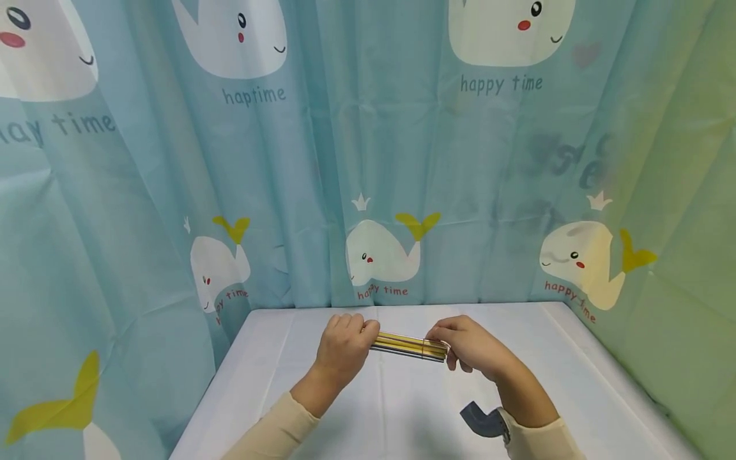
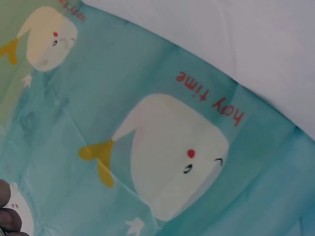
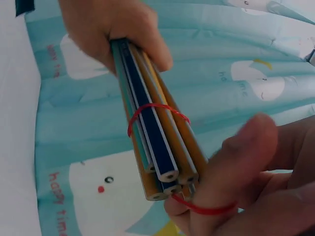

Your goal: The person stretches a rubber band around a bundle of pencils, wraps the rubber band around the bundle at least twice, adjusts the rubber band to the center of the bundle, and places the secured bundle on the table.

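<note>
I see the left hand [image 1: 344,345] clamped round bundled pencils [image 1: 402,345], the right hand [image 1: 474,345] hooking a red rubber band [image 3: 209,211] with curled fingers.

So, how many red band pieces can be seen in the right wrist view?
2. One red piece crosses the pencils, which the left hand holds; another red piece lies at the right hand. That hand may hide more; both may belong to one band.
</note>
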The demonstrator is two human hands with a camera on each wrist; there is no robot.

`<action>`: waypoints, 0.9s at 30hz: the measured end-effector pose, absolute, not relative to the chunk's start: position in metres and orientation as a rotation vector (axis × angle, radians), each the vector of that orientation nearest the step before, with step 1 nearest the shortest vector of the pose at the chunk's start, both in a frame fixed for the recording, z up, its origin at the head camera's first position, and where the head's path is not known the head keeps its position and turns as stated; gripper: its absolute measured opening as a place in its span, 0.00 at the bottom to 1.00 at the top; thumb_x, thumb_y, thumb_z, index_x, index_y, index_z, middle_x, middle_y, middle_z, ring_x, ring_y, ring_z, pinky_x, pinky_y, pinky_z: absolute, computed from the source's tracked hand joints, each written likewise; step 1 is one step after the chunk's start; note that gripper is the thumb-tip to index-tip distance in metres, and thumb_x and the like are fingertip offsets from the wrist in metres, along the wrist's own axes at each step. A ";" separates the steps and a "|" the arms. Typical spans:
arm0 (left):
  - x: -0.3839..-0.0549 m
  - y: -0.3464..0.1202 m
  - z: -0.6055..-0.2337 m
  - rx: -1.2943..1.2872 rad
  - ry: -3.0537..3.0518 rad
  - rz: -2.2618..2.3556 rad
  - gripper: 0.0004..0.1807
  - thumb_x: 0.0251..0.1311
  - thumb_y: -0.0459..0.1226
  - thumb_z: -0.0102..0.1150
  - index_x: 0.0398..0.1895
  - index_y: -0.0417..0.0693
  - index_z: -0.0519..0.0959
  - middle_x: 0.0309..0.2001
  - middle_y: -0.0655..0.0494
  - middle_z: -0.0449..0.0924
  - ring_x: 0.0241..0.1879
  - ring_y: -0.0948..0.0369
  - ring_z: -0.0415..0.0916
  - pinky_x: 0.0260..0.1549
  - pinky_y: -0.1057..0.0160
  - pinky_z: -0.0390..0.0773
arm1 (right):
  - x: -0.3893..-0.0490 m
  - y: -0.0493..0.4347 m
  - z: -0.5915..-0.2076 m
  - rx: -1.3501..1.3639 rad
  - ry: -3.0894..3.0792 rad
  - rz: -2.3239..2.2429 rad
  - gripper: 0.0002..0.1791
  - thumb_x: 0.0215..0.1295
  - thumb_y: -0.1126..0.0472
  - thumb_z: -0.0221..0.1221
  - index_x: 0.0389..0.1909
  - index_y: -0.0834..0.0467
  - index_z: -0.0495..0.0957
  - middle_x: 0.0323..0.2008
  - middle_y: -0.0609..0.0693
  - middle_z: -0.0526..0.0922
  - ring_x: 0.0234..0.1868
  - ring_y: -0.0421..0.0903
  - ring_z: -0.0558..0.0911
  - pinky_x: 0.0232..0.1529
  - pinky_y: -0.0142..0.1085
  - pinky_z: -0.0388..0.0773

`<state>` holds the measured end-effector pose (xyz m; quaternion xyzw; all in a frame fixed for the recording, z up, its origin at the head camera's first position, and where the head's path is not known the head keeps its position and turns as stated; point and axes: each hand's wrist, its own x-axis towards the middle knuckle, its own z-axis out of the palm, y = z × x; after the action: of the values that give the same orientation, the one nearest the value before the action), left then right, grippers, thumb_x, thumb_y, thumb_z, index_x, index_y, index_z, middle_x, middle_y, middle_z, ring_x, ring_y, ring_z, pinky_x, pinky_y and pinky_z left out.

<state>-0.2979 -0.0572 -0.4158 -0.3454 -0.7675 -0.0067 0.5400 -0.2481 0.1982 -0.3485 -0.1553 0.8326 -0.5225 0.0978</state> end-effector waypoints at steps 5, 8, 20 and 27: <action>-0.296 -0.048 -0.413 -0.825 -1.814 -0.008 0.14 0.70 0.35 0.42 0.24 0.50 0.70 0.17 0.56 0.64 0.15 0.59 0.60 0.18 0.64 0.53 | -0.242 0.193 -0.345 -0.334 2.674 -1.409 0.18 0.74 0.57 0.44 0.36 0.60 0.81 0.19 0.55 0.75 0.16 0.44 0.70 0.15 0.34 0.60; -0.297 -0.046 -0.412 -0.817 -1.819 -0.017 0.12 0.69 0.34 0.44 0.24 0.50 0.69 0.17 0.56 0.63 0.15 0.59 0.60 0.18 0.64 0.53 | -0.236 0.186 -0.341 -0.264 2.832 -1.344 0.16 0.74 0.58 0.43 0.38 0.57 0.80 0.20 0.54 0.75 0.18 0.46 0.72 0.21 0.38 0.66; -0.296 -0.055 -0.407 -0.601 -1.851 -0.030 0.08 0.53 0.32 0.61 0.24 0.47 0.71 0.16 0.54 0.64 0.13 0.58 0.65 0.14 0.64 0.54 | -0.221 0.166 -0.378 -0.927 3.345 -1.749 0.15 0.54 0.79 0.42 0.38 0.59 0.65 0.25 0.43 0.69 0.17 0.31 0.71 0.15 0.29 0.64; -0.294 -0.059 -0.410 -0.590 -1.846 -0.033 0.11 0.66 0.35 0.47 0.24 0.47 0.71 0.16 0.54 0.64 0.12 0.59 0.60 0.14 0.66 0.52 | -0.220 0.171 -0.368 -0.388 3.534 -1.339 0.11 0.57 0.75 0.47 0.31 0.57 0.73 0.23 0.43 0.76 0.19 0.34 0.75 0.20 0.35 0.69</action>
<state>-0.2939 -0.0588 -0.4098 -0.2511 -0.7851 -0.0138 0.5660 -0.2201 0.1706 -0.3679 -0.0966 0.8804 -0.3336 -0.3229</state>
